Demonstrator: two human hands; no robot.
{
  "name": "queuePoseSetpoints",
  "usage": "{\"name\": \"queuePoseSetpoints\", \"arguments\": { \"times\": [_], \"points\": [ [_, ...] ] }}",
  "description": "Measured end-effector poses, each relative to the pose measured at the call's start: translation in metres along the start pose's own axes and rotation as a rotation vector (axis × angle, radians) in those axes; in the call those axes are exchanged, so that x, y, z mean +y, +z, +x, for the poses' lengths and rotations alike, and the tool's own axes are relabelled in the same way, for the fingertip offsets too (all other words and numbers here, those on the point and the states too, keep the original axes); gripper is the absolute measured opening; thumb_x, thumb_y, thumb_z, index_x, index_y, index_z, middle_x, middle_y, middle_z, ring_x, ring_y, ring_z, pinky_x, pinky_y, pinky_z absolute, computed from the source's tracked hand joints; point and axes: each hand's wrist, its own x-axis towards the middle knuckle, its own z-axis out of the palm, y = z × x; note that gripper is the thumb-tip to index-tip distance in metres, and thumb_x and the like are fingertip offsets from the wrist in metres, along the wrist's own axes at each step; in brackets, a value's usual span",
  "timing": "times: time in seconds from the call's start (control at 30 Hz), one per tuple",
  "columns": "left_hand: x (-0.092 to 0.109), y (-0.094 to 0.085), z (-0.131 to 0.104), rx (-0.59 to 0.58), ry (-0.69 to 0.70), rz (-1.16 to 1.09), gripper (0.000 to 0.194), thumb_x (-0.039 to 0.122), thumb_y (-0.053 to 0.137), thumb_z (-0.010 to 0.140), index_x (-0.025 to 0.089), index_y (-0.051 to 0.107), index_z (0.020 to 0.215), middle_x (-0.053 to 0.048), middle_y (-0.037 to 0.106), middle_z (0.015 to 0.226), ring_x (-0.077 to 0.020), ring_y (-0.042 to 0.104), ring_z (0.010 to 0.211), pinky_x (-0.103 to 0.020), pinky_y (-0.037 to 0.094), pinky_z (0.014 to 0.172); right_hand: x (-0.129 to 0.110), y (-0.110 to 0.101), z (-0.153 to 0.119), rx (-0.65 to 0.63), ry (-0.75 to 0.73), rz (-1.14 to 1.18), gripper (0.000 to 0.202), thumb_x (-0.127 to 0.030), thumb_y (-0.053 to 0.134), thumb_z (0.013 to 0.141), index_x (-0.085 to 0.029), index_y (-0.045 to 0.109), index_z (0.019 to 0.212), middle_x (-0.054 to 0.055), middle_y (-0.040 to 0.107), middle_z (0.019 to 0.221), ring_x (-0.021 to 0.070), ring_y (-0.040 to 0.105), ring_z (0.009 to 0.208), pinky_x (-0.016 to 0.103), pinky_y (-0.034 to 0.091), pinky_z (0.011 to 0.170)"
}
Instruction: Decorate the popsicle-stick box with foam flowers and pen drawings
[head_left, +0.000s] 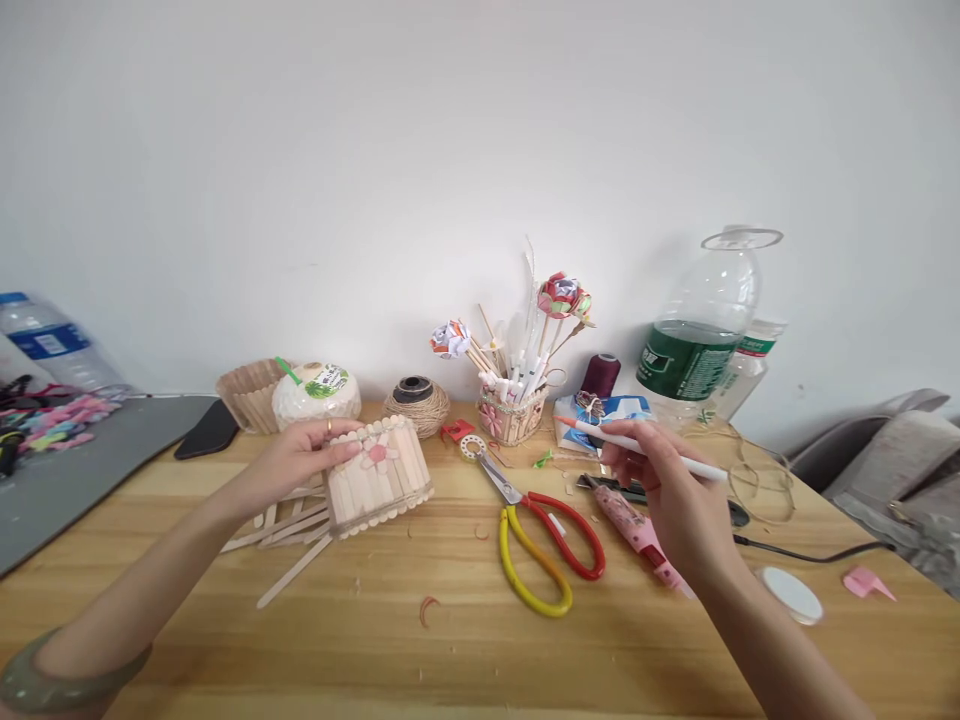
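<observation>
My left hand (311, 455) grips the upper left edge of a popsicle-stick box (379, 490), its thumb in front. A pink flower with a red centre (378, 454) decorates the box's facing side. My right hand (667, 480) holds a white marker pen (637, 443) between thumb and fingers, its orange tip pointing left. Scissors (517, 500) with one red and one yellow handle lie between the hands, blades partly apart. Under the right hand lies a pink glue gun (634, 525). Loose popsicle sticks (292, 575) are spread behind and below the box.
At the back stand a wrapped coconut (316, 395), a twine spool (416, 408), a stick holder (517, 415) with pens and paper flowers, and a large bottle (697, 340). A white lid (791, 595) lies at right. A grey mat (105, 470) covers the left side.
</observation>
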Motion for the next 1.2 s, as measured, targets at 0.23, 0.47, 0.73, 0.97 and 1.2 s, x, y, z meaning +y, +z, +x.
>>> {"name": "queuePoseSetpoints", "arguments": {
  "times": [0.23,0.47,0.73,0.97,1.2],
  "points": [
    [0.022,0.019,0.017,0.027,0.035,-0.211,0.04,0.049,0.072,0.073,0.017,0.075,0.097,-0.007,0.077,0.098,-0.0263,0.069,0.088,-0.031,0.054,0.074,0.008,0.027,0.016,-0.011,0.071,0.204,0.037,-0.053,0.074,0.067,-0.018,0.069,0.057,-0.002,0.047,0.038,0.0081,0.038,0.042,0.021,0.028,0.041],
    [0.046,0.021,0.04,0.205,0.136,-0.316,0.045,0.049,0.074,0.069,0.014,0.075,0.096,-0.01,0.076,0.099,-0.0247,0.068,0.088,-0.03,0.052,0.075,0.014,0.022,0.017,-0.08,0.176,0.411,0.041,-0.045,0.074,0.067,-0.021,0.051,0.044,-0.007,0.028,0.028,0.0074,0.025,0.036,0.02,0.031,0.038],
    [0.057,0.015,0.046,0.226,0.284,-0.29,0.039,0.044,0.074,0.071,0.014,0.077,0.094,-0.009,0.077,0.094,-0.025,0.069,0.086,-0.03,0.054,0.074,0.016,0.012,0.015,-0.007,0.342,0.622,0.038,-0.032,0.081,0.06,-0.019,0.047,0.046,-0.007,0.032,0.027,0.0069,0.025,0.036,0.019,0.032,0.036],
    [0.029,0.03,0.039,0.017,0.601,0.127,0.019,0.027,0.064,0.084,0.015,0.077,0.093,-0.008,0.078,0.09,-0.0198,0.071,0.074,-0.026,0.055,0.065,-0.002,0.005,0.017,0.138,0.332,0.705,0.036,-0.027,0.077,0.062,-0.019,0.046,0.047,-0.006,0.033,0.026,0.0071,0.023,0.036,0.019,0.033,0.035],
    [0.007,0.064,0.028,-0.006,1.028,0.438,0.02,0.015,0.05,0.093,0.019,0.066,0.104,-0.003,0.078,0.078,-0.0171,0.069,0.061,-0.039,0.057,0.083,-0.012,-0.016,0.021,0.246,0.229,0.796,0.037,-0.023,0.071,0.067,-0.019,0.04,0.048,-0.005,0.033,0.028,0.0075,0.025,0.037,0.02,0.028,0.034]
  ]
}}
